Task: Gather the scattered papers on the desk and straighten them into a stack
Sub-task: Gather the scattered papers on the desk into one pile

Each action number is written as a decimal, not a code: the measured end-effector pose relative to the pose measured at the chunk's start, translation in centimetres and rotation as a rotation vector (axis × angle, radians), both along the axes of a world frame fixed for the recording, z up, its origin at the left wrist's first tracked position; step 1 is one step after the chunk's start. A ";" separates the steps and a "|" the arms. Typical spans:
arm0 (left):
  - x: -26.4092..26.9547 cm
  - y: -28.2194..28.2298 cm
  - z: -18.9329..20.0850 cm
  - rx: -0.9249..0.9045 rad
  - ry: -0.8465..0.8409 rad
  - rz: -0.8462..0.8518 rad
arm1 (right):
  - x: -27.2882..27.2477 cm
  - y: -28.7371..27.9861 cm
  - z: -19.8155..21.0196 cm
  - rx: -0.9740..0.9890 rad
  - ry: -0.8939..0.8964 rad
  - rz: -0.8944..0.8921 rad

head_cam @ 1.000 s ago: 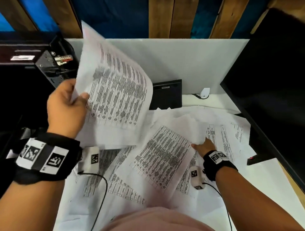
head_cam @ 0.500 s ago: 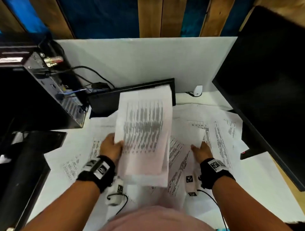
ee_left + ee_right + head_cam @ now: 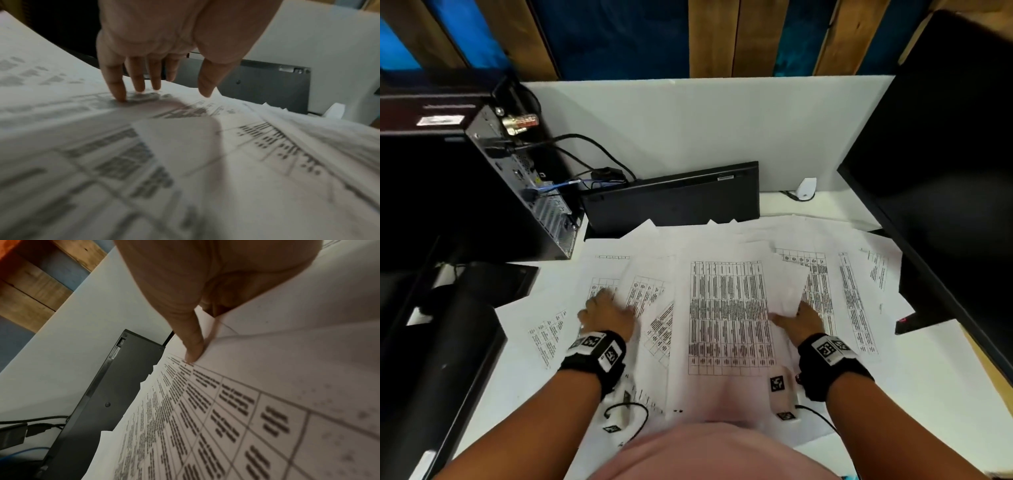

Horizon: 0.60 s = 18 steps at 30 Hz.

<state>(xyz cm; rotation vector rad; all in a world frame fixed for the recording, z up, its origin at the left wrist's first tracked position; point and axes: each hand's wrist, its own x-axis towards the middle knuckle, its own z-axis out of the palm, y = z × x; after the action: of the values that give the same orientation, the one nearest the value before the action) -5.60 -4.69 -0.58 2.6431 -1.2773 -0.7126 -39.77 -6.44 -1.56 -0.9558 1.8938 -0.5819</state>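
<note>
Printed white papers (image 3: 856, 301) lie scattered and overlapping across the white desk (image 3: 914, 387). One sheet with a large table (image 3: 729, 308) lies on top in the middle. My left hand (image 3: 606, 311) lies on the papers left of it, its straight fingers (image 3: 117, 84) touching a sheet with their tips. My right hand (image 3: 796, 320) is at the middle sheet's right edge. A raised sheet (image 3: 787, 287) curls up over its fingers and hides them. The thumb (image 3: 193, 347) lies against that sheet and touches the table sheet (image 3: 205, 418).
A black keyboard (image 3: 674, 198) leans on edge against the white partition (image 3: 705, 130) behind the papers. A computer tower (image 3: 482, 192) with cables stands back left, and a black object (image 3: 431, 359) lies front left. A dark monitor (image 3: 945, 171) lines the right side.
My left hand lowered the bundle it held up onto the middle of the desk, let go and moved left onto the papers. My right hand stayed put and now has a sheet lifted.
</note>
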 end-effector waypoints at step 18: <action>-3.2 2.1 0.2 0.032 0.520 -0.009 | 3.8 0.4 1.9 -0.055 0.010 -0.020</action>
<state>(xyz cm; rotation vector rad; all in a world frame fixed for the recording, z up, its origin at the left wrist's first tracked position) -8.81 -2.62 -0.39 2.2451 -1.1263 -1.3176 -35.95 -6.00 0.33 -0.9778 1.9065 -0.6453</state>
